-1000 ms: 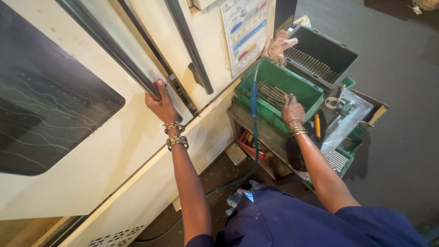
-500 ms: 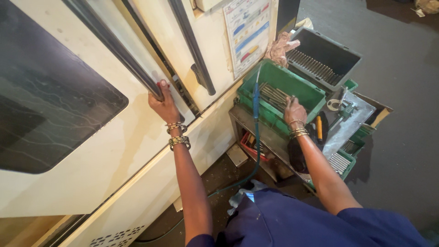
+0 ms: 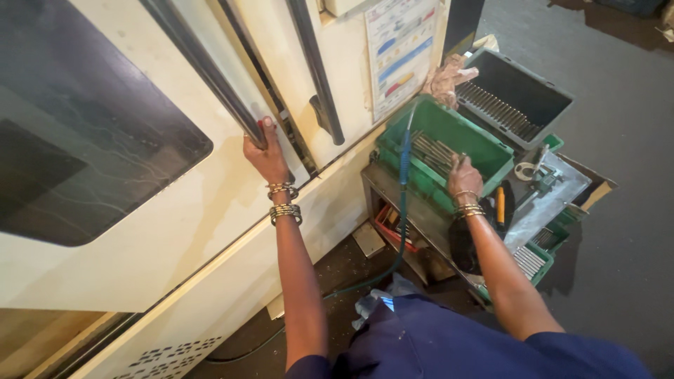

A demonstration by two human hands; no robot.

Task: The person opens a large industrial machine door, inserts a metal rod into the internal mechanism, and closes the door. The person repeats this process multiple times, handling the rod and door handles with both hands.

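Note:
My left hand (image 3: 265, 151) grips the lower end of a long dark handle bar (image 3: 203, 70) on the cream machine door (image 3: 140, 231), which has a dark window (image 3: 77, 140). My right hand (image 3: 463, 177) reaches into a green plastic crate (image 3: 484, 144) and rests on a bundle of thin metal rods (image 3: 432, 151); whether its fingers close around any rod cannot be seen. Both wrists wear bangles.
A grey bin (image 3: 540, 95) with rows of metal rods stands behind the green crate. A blue air hose (image 3: 404, 182) hangs down beside the crate. A metal tray (image 3: 554, 186) with small tools, a rag (image 3: 446, 77), a second door handle (image 3: 316, 70) and lower crates are nearby.
My left hand stays on the handle bar and my right hand stays in the green crate. The view has shifted only slightly.

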